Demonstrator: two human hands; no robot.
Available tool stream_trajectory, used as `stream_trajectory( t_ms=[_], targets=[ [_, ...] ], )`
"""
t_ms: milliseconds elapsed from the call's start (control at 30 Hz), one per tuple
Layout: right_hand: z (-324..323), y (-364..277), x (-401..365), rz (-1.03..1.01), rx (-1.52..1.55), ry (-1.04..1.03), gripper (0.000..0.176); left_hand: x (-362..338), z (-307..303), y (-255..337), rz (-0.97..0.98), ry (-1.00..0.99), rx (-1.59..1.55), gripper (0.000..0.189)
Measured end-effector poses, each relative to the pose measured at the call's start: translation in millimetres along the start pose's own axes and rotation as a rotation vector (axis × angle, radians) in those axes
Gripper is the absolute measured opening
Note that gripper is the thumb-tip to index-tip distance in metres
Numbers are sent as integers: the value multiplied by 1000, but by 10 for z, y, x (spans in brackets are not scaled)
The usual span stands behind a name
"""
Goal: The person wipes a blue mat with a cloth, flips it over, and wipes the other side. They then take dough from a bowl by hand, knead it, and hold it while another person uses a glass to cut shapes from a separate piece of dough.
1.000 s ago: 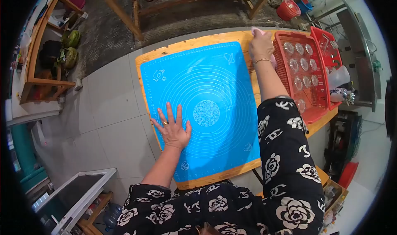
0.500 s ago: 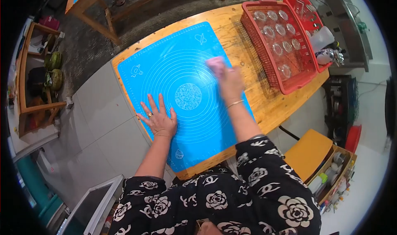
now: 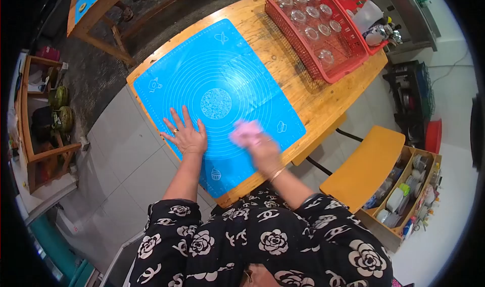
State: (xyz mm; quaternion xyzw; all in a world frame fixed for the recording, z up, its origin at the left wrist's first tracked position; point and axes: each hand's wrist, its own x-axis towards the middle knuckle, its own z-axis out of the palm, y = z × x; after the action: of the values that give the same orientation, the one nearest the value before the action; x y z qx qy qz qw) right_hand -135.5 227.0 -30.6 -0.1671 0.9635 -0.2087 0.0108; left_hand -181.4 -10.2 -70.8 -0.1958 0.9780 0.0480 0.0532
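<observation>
A blue mat (image 3: 202, 59) with white printed circles lies on a wooden table (image 3: 268, 29). My left hand (image 3: 188, 137) rests flat on the mat's left part, fingers spread, a ring on one finger, nothing held. To its right, my right hand (image 3: 265, 155) grips a pink cloth (image 3: 246, 133) against the mat's lower middle. Motion blurs this hand and the cloth somewhat. A thin bracelet circles the right wrist.
Red basket (image 3: 348, 67) with several glass jars at the table's back right; another red basket behind it. Yellow seat (image 3: 366, 168) and wooden box (image 3: 389, 224) of containers at right. Wooden shelf (image 3: 26, 110) at far left; second table (image 3: 96, 14) at upper left, a person's feet beside it.
My right hand and the pink cloth have moved from the mat's right edge down toward its lower middle. The view has shifted. My left hand stays flat on the mat.
</observation>
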Motion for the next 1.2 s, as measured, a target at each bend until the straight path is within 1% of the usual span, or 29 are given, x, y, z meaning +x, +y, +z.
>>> stream_trajectory(
  t_ms=[33,67,100,167,233,300,333,367,400,433,467,500,533,600,633,667,700,733,767,800,867,967,1000,1067,1100,1133,1167,1200],
  targets=[
    [-138,259,4,202,-101,-45,28,-27,19,6,8,10,-13,67],
    [-293,467,-11,354,-184,133,28,-23,45,3,15,26,-26,66],
    [-333,830,-73,583,-134,154,31,-13,57,-28,22,47,-35,66],
    [-422,1041,-69,812,-128,209,35,-17,83,-104,41,159,-264,61],
    [-774,859,21,809,-226,276,37,-20,139,-198,40,239,-483,56],
    [-641,625,-9,557,-230,185,37,-26,179,-272,25,287,-690,49],
    [-534,414,-11,431,-232,141,38,-103,85,-254,110,284,-604,47],
    [-477,46,18,389,-231,87,38,-239,-85,-220,194,284,-520,45],
    [-368,-213,-50,135,-214,229,37,-401,-195,-190,273,286,-434,42],
    [-427,-524,-33,100,-37,65,34,-596,-227,-165,360,287,-430,46],
    [-238,-648,-22,-10,61,61,30,-819,-248,-157,447,290,-420,50],
    [-13,-689,-3,-120,159,56,28,-1060,-216,-170,460,233,-382,58],
    [156,-669,74,-212,158,106,28,-1284,-143,-213,472,173,-342,66],
    [357,-522,370,-396,147,205,31,-1656,66,-372,440,-4,-224,75],
    [302,-376,510,-325,117,153,31,-1714,127,-390,421,-92,-169,79],
    [212,-171,645,-250,90,98,32,-1703,137,-384,418,-104,-162,81],
    [151,84,808,-205,-70,186,27,-1701,145,-402,414,-120,-154,83],
    [-79,314,967,23,-51,57,20,-1720,146,-423,404,-139,-147,85],
    [-77,693,1059,156,-143,194,18,-1733,144,-424,402,-135,-155,84],
    [-440,788,1094,393,-187,125,21,-1726,146,-409,401,-129,-162,83],
    [-511,1229,1047,585,-339,148,28,-1719,151,-419,404,-135,-174,82],
    [-552,1073,913,681,-138,283,37,-1702,132,-445,403,-139,-219,79],
    [-755,602,822,508,-140,225,43,-1695,102,-454,391,-124,-255,79],
    [-818,-299,613,776,119,23,41,-1710,36,-470,381,-114,-287,77],
    [-330,-456,292,496,-88,112,31,-1729,11,-471,384,-119,-285,76],
    [-295,-710,26,182,-191,-209,33,-1749,-13,-473,386,-123,-282,76],
    [-368,-959,-252,-6,-185,-234,38,-1779,20,-508,399,-135,-209,76],
    [-177,-963,-530,-119,-3,-362,40,-1809,101,-566,413,-144,-135,77]
  ],
)
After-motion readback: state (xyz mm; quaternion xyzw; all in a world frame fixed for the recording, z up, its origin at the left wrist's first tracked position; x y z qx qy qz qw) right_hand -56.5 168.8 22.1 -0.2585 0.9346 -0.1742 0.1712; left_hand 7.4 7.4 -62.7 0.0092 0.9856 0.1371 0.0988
